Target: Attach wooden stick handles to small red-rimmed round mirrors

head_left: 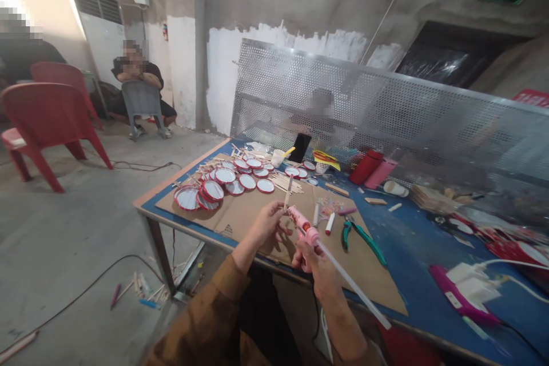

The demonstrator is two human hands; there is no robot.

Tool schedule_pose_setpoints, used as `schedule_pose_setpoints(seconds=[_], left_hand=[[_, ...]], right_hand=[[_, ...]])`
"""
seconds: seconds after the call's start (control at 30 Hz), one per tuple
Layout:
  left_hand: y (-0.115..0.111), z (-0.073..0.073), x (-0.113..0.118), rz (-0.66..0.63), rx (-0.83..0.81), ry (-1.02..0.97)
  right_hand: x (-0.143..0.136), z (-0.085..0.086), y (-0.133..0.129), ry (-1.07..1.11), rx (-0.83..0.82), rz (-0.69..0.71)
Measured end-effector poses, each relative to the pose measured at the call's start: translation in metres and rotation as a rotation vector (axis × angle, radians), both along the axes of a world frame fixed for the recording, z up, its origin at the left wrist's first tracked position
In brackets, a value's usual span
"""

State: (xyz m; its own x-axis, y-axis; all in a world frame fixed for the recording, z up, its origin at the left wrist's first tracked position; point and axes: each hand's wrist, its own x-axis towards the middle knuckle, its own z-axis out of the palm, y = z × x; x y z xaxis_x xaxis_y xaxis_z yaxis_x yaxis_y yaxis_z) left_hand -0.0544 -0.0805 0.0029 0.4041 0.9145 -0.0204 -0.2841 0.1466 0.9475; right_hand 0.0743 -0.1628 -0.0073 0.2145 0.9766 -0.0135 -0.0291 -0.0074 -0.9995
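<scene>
My right hand (309,254) is wrapped round the handle of a pink glue gun (309,233), with a long translucent glue stick (355,286) jutting out of its back end. In my left hand (270,223) a flat wooden stick (289,190) is pinched, pointing up and away from me. The gun's nozzle sits close to the lower end of that stick; whether they touch I cannot tell. Both hands are above a sheet of brown cardboard (240,218). Beyond them lie several round white discs with red rims (247,181) and a bundle of loose wooden sticks (286,183).
Green-handled pliers (364,240) and markers (330,223) lie right of my hands. A purple power strip (463,297) with white plugs is at the far right. Red (366,166) and pink bottles stand by the perforated metal screen (300,86). A seated person (137,77) is across the room.
</scene>
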Motion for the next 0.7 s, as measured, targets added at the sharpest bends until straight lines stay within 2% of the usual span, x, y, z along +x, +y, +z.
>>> schedule_pose_setpoints(seconds=[0.23, 0.7], left_hand=[[-0.0008, -0.0016, -0.0003, -0.007, 0.024, -0.025], [-0.0024, 0.0032, -0.0001, 0.005, -0.029, -0.012]], right_hand=[[-0.0017, 0.0034, 0.0038, 0.083, -0.029, -0.006], [-0.003, 0.0043, 0.0021, 0.03, -0.026, -0.002]])
